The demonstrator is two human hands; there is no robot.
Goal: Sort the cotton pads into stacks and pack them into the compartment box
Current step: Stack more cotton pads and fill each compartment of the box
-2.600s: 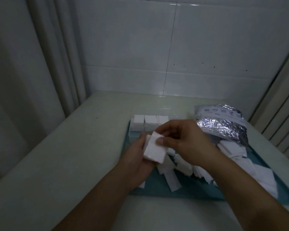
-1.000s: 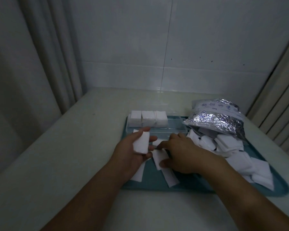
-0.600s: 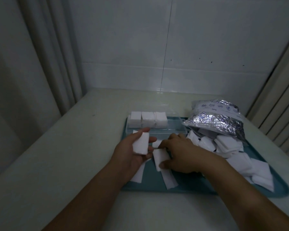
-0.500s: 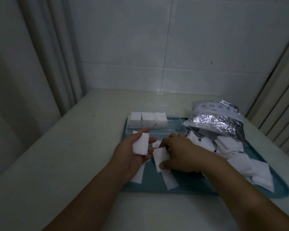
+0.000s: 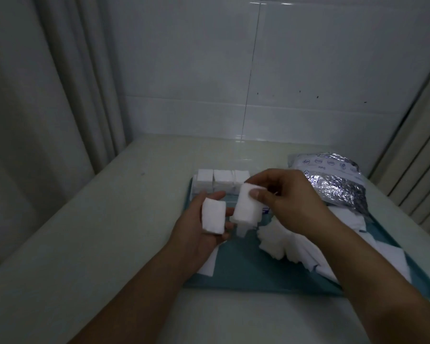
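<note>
Faintly, "Date" reads on the foil bag [image 5: 333,180] right of the tray [image 5: 246,269], above which the left hand [image 5: 199,227] grips a stack [image 5: 213,218] and the right hand [image 5: 291,197] pinches pads [image 5: 247,207].

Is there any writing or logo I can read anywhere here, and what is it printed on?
"Date": seems to stand on the white strip of the foil bag, upside down and blurred, so uncertain.
Row of round logos above it on the same strip: too small to read.
Cotton pads, tray, box: no writing shows.
</note>
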